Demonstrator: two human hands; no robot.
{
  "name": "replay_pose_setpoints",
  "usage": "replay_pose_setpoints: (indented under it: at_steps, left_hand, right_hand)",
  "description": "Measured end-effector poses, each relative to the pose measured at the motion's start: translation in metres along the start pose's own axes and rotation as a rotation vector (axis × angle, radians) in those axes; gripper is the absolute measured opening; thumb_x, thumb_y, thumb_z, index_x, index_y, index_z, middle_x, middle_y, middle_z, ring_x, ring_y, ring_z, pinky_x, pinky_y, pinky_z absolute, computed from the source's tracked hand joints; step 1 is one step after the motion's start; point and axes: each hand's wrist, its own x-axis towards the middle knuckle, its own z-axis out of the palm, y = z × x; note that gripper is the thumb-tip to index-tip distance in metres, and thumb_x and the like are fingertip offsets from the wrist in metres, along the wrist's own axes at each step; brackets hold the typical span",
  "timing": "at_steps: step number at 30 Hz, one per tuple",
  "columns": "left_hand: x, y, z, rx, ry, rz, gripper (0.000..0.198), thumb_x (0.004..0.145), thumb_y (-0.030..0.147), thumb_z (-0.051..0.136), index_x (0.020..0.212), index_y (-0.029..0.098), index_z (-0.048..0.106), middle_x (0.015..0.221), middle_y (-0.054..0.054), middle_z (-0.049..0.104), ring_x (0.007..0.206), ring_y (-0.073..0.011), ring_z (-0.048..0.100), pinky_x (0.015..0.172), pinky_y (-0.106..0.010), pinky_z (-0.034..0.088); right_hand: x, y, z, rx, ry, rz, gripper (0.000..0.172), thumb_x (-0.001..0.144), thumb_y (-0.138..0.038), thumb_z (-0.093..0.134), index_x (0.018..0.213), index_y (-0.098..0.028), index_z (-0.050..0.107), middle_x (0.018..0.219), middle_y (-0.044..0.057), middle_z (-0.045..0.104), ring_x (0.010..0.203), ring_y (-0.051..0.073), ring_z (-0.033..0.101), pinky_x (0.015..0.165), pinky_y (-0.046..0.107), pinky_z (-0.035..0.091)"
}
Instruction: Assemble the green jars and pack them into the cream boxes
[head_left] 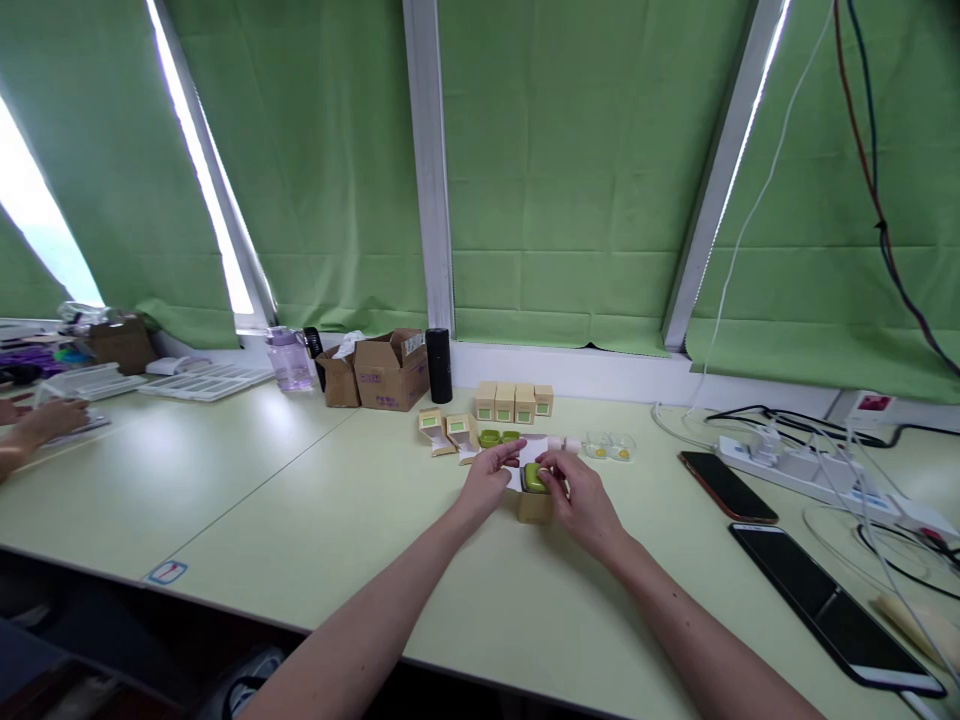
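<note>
A small rounded green case (pixel 534 478) sits at the mouth of a small brown cardboard box (pixel 534 508), whose flaps show white inside. My right hand (pixel 583 498) pinches the green case from its right side. My left hand (pixel 487 480) is at the left of the same box, fingers stretched out near a white flap; whether it touches the flap I cannot tell. Just behind are two more green pieces (pixel 499 438) and two opened small boxes (pixel 448 432). To the right lies a clear plastic tray (pixel 609 446) with two rounded cups and yellow spots.
Several closed small boxes (pixel 514 402) stand at the back, beside a black cylinder (pixel 439 366) and a large open carton (pixel 390 372). On the right lie a phone (pixel 727 486), a tablet-like device (pixel 832 600), and a power strip (pixel 810 475) with cables. Another person's hand (pixel 56 420) is far left.
</note>
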Motion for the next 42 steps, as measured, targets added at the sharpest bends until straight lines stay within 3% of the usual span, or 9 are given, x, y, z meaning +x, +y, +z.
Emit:
replay_pose_setpoints:
  at_steps: [7, 14, 32, 37, 42]
  left_hand:
    - [-0.001, 0.000, 0.000, -0.021, 0.000, 0.001, 0.071, 0.060, -0.001, 0.047, 0.124, 0.014, 0.074, 0.125, -0.011, 0.074, 0.108, -0.0217, 0.067, 0.106, -0.040, 0.050]
    - [0.000, 0.001, 0.001, -0.034, -0.006, -0.010, 0.071, 0.059, -0.001, 0.048, 0.124, 0.015, 0.074, 0.124, -0.011, 0.074, 0.108, -0.0222, 0.067, 0.103, -0.039, 0.052]
    - [0.000, 0.001, 0.000, -0.075, -0.004, -0.017, 0.066, 0.061, 0.003, 0.050, 0.121, 0.014, 0.075, 0.121, -0.011, 0.075, 0.106, -0.0218, 0.067, 0.102, -0.038, 0.050]
    - [-0.003, 0.001, 0.000, -0.095, 0.010, -0.011, 0.056, 0.067, 0.009, 0.054, 0.118, 0.016, 0.077, 0.118, -0.009, 0.076, 0.105, -0.0220, 0.066, 0.099, -0.036, 0.050]
    - [-0.004, 0.003, 0.002, -0.128, 0.020, -0.018, 0.050, 0.070, 0.012, 0.054, 0.115, 0.016, 0.077, 0.119, -0.010, 0.076, 0.111, -0.0241, 0.066, 0.098, -0.036, 0.050]
  right_hand:
    - [0.001, 0.008, 0.010, 0.071, 0.076, 0.045, 0.017, 0.096, -0.026, 0.053, 0.088, -0.022, 0.068, 0.101, 0.010, 0.061, 0.087, 0.023, 0.062, 0.074, 0.037, 0.053]
    - [0.002, 0.010, 0.012, 0.078, 0.061, 0.164, 0.020, 0.091, -0.025, 0.059, 0.084, -0.023, 0.078, 0.088, 0.007, 0.056, 0.078, 0.023, 0.060, 0.072, 0.040, 0.054]
    - [0.002, 0.010, 0.011, 0.085, 0.046, 0.146, 0.024, 0.092, -0.026, 0.058, 0.080, -0.024, 0.078, 0.086, 0.006, 0.057, 0.080, 0.024, 0.060, 0.074, 0.039, 0.054]
    - [0.002, 0.012, 0.007, 0.118, 0.196, 0.165, 0.025, 0.097, -0.033, 0.051, 0.092, -0.022, 0.074, 0.094, 0.008, 0.062, 0.084, 0.024, 0.061, 0.078, 0.039, 0.052]
    - [0.002, 0.025, 0.005, 0.194, 0.354, 0.296, 0.024, 0.096, -0.034, 0.048, 0.100, -0.022, 0.069, 0.108, 0.010, 0.068, 0.103, 0.027, 0.063, 0.091, 0.042, 0.050]
